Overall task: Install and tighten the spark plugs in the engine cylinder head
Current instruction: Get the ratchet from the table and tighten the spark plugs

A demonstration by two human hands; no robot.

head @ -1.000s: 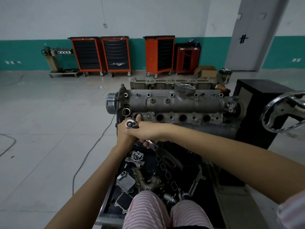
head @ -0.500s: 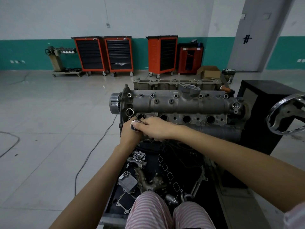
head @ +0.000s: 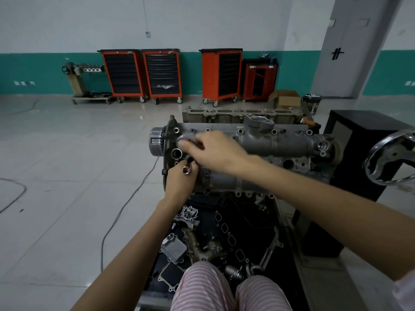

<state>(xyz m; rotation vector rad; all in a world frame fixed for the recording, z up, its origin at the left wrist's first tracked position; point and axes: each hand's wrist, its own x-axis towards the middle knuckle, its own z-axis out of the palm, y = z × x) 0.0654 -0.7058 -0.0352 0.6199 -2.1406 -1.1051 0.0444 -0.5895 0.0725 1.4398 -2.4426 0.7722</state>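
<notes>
The left hand (head: pixel 179 178) grips a socket (head: pixel 186 169), its open end facing up, against the engine head (head: pixel 280 142). Just beyond it, the right hand (head: pixel 215 151) holds a blurred ratchet (head: pixel 186 138) over the head's left end.

Both forearms are bare from wrist to elbow, with no watch, band or glove on either. The left hand (head: pixel 179 178) and the right hand (head: pixel 215 151) wear no rings that can be made out; the right one is blurred. The trousers (head: pixel 226 288) are pink with thin white stripes running along each leg, loose and soft like pyjama cloth, and show over both knees at the bottom edge. A sleeve (head: pixel 405 292) of pale pink fabric shows at the lower right corner, on the right upper arm.
</notes>
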